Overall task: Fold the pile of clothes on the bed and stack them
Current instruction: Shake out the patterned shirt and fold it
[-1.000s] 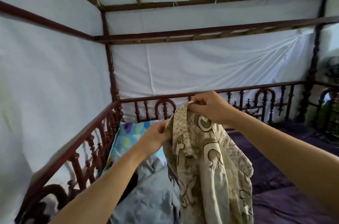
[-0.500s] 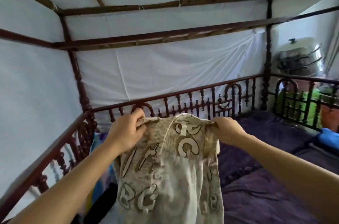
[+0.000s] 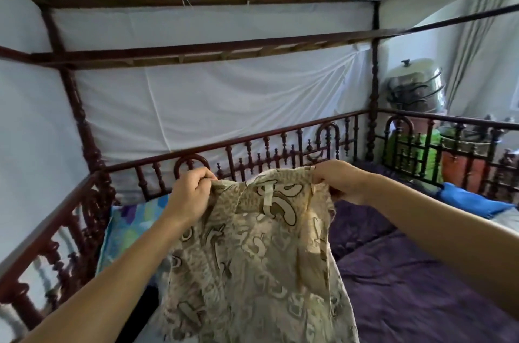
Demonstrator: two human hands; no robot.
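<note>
A beige patterned garment (image 3: 252,258) with brown and cream shapes hangs in front of me above the bed. My left hand (image 3: 191,196) grips its top left edge. My right hand (image 3: 339,181) pinches its top right edge, so the top edge is stretched between both hands. The cloth falls down out of the frame's bottom. The pile of other clothes is hidden behind it.
The bed has a purple sheet (image 3: 407,286) on the right. A colourful blue-green pillow (image 3: 126,224) lies at the left, a blue cloth (image 3: 471,199) at the right edge. A dark wooden railing (image 3: 280,151) and white netting (image 3: 224,101) enclose the bed.
My hands have moved apart along the top edge, spreading the garment wider. The view has swung to the right, showing more of the right rail and the room beyond.
</note>
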